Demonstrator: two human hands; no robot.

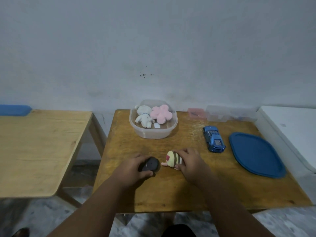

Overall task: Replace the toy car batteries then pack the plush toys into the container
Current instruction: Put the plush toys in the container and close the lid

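Hands were busy near the front of the worktop: the left hand curled round a dark round toy, and the right hand clasped a yellow, brown-striped plush. Both toys sat low against the wood, just beside each other. Beyond them stood the clear container, uncovered, with a white plush and a pink flower plush lying side by side inside. The blue toy car sat to the right, apart from both hands, with the blue lid flat beside it. On this showing, packing looked about half done: two plush toys in, two in hand, the lid not yet on. Whether the car's batteries had been replaced could not be told; none were in sight. Two small boxes stood at the back edge.
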